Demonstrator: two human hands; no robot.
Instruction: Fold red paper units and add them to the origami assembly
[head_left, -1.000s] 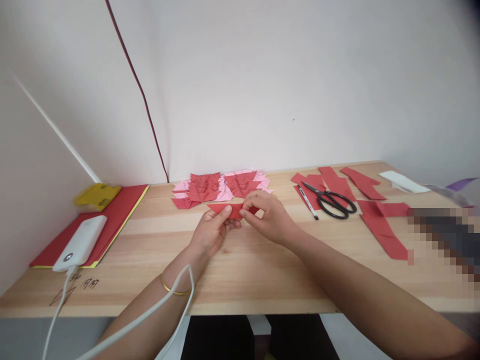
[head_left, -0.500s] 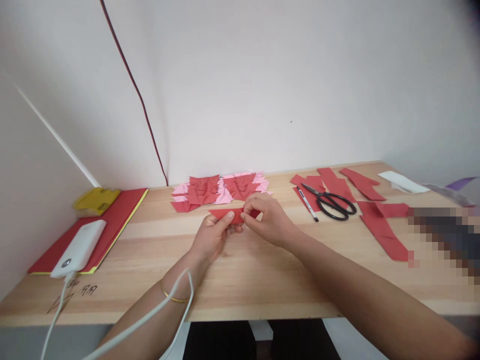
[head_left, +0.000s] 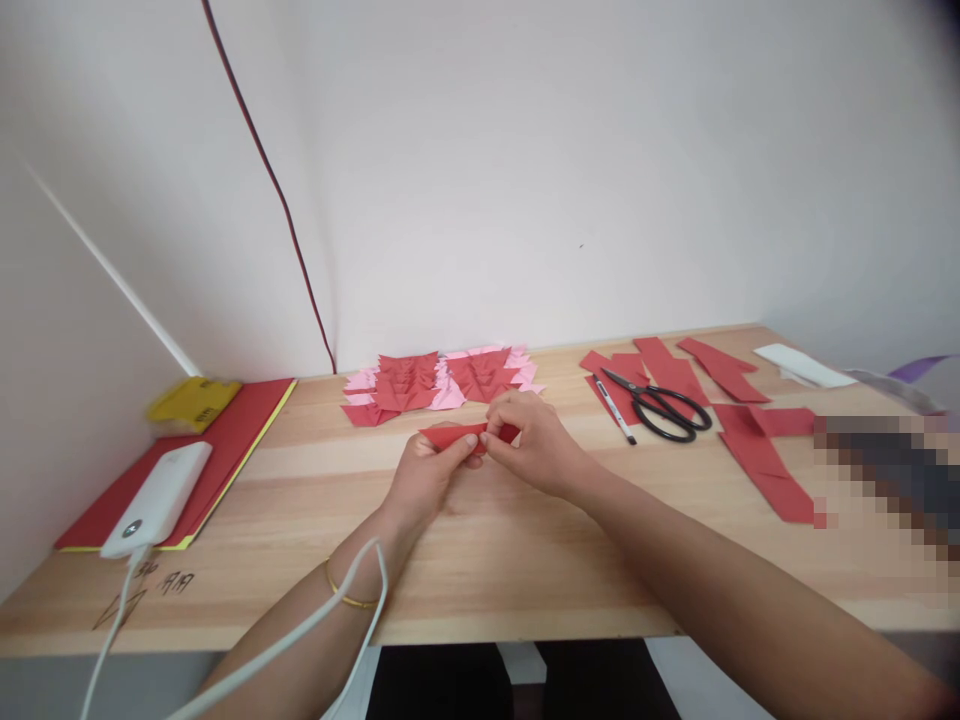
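Observation:
Between both hands, above the middle of the wooden table, is a small folded piece of red paper. My left hand grips its left part, thumb pressed on the front. My right hand pinches the right end between thumb and fingers, which hide part of the paper. Just behind the hands, several folded red paper pieces and pink paper pieces lie in two overlapping rows.
Black-handled scissors and a white pen rest on red paper scraps at the right. On the left, a white power bank with a cable lies on red sheets, near a yellow packet.
My left thumb has slid slightly right and down along the red paper, whose visible front looks narrower and more tilted. Both hands keep their hold.

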